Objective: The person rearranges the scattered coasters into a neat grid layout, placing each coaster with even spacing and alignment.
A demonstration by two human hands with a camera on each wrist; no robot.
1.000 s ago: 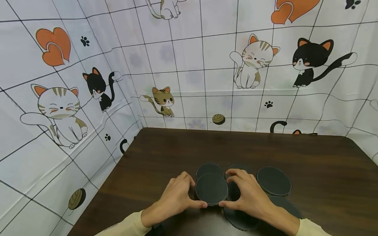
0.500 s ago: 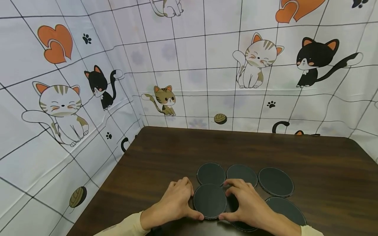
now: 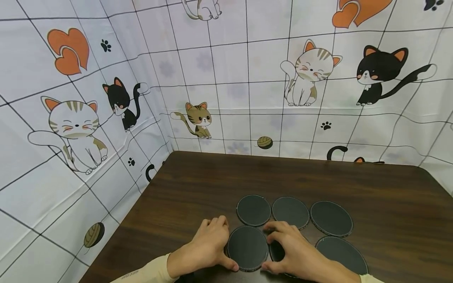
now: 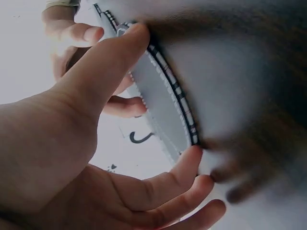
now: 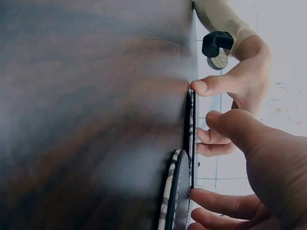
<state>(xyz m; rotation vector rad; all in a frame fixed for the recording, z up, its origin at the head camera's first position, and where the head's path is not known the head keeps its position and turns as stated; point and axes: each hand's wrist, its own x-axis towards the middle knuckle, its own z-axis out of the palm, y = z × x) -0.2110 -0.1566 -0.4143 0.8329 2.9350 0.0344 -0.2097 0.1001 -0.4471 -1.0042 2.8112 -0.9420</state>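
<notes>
A round dark coaster (image 3: 247,248) with a stitched rim lies on the table between both hands, at the front left of a group of like coasters. My left hand (image 3: 209,243) curves round its left side; in the left wrist view the thumb and a fingertip meet the rim of this coaster (image 4: 165,100). Round the right side curls my right hand (image 3: 295,249), thumb by the front edge and forefinger by the back. Beneath the right hand another coaster (image 3: 277,251) is mostly hidden. In the right wrist view a second coaster (image 5: 181,191) overlaps the line of sight.
Behind stand a left coaster (image 3: 253,210), a middle coaster (image 3: 291,212) and a right coaster (image 3: 331,218), in a row. At the front right lies one more coaster (image 3: 341,253). A cat-print curtain (image 3: 230,78) borders the brown table (image 3: 198,177) at the back and left.
Both hands have brought the held coaster toward the front and slightly left, off its overlap with the coaster behind. It has come down to the table, beside the others.
</notes>
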